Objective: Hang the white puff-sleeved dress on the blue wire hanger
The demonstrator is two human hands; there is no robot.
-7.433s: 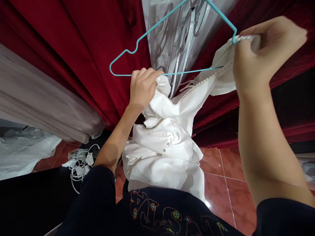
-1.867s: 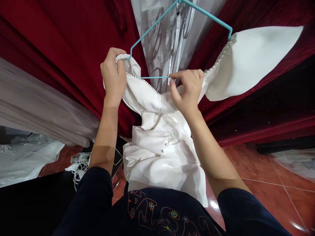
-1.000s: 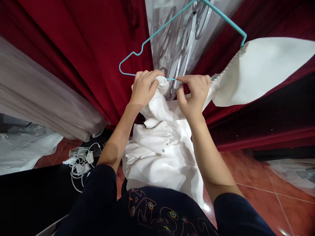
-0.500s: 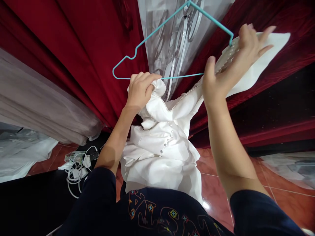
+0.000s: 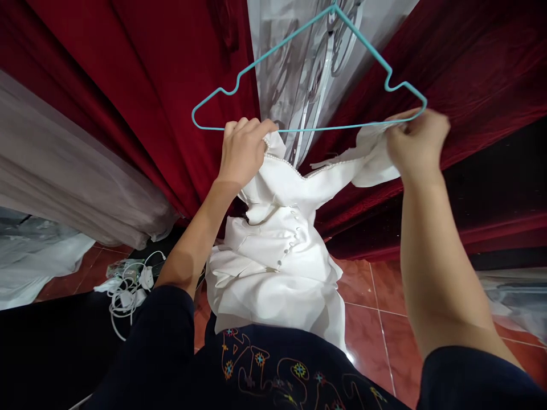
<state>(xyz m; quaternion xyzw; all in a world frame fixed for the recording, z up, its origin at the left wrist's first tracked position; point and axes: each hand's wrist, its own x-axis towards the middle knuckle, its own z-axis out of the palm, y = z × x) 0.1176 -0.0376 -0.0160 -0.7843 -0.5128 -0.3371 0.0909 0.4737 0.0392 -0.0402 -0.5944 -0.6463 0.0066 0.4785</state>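
A white dress (image 5: 294, 245) with a pearl-trimmed neckline and a row of buttons hangs in front of me, its lower part reaching my body. Above it is a light-blue hanger (image 5: 294, 40), its right end bare. My left hand (image 5: 245, 151) is closed around the dress's left upper edge at the hanger's bottom bar. At the hanger's right corner, my right hand (image 5: 419, 142) pinches the other upper part of the dress, its fingertips partly hidden behind the hand. Cloth from that side bunches beside the bar.
Red curtains (image 5: 171, 114) and a grey sheer curtain (image 5: 77, 159) hang around. White metal scrollwork (image 5: 318, 74) stands behind the hanger. White cables (image 5: 126, 299) lie on a black surface (image 5: 51, 347) at lower left. Red tiles (image 5: 367, 319) cover the floor.
My right hand has come down from its raised, spread position and closed on the dress at the hanger's right end. The dress's right side has slipped off that end. My left hand keeps its grip.
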